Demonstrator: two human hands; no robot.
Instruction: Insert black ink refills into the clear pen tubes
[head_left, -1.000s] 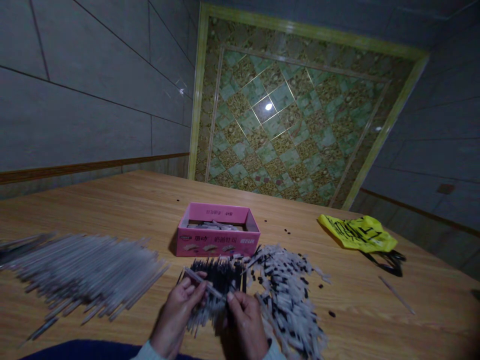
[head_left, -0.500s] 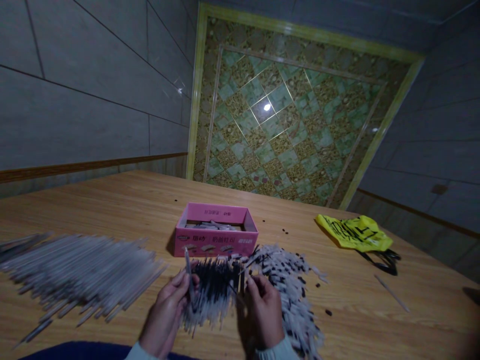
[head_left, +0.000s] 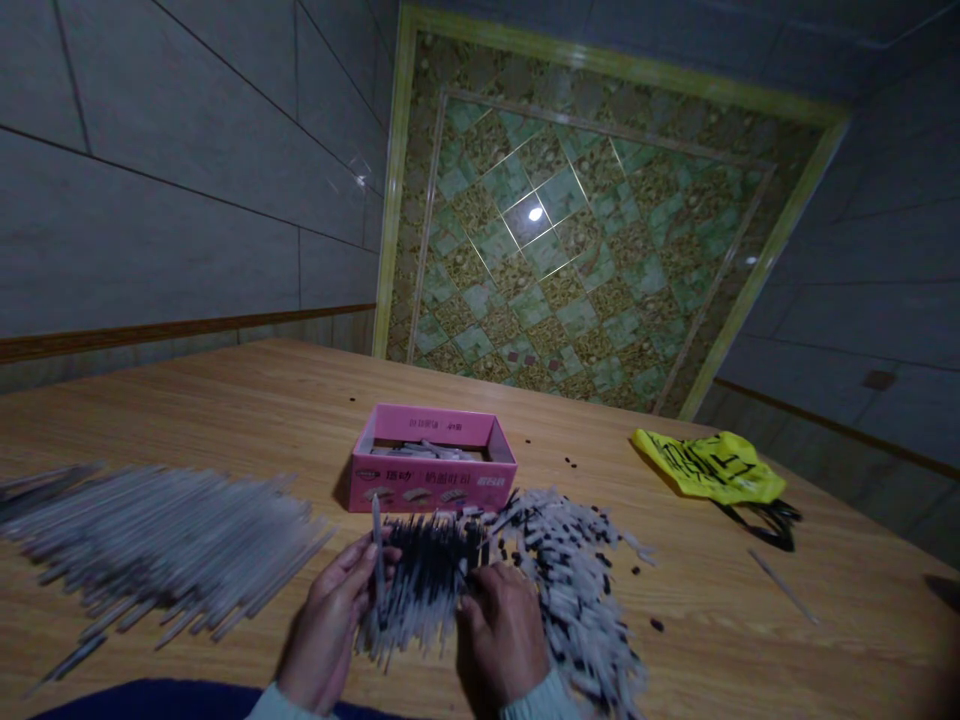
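My left hand (head_left: 328, 622) is closed on a slim translucent pen barrel (head_left: 378, 560), which stands nearly upright in front of the pink box (head_left: 433, 490). Fingers bent, my right hand (head_left: 506, 625) rests at the right edge of a pile of thin dark-topped refills (head_left: 427, 575); what its fingertips hold, if anything, is hidden. Right of that hand spreads a heap of small whitish and black pieces (head_left: 577, 570). Some pale sticks lie inside the pink box.
A wide pile of clear barrels (head_left: 165, 550) covers the table's left side. At the right lie a yellow bag (head_left: 712, 468) with black print and a single thin stick (head_left: 784, 586). Small black bits are scattered about the wooden table (head_left: 247, 400).
My right hand has moved left, from beside the whitish heap to the dark refills. My left hand has hardly moved and still holds the barrel.
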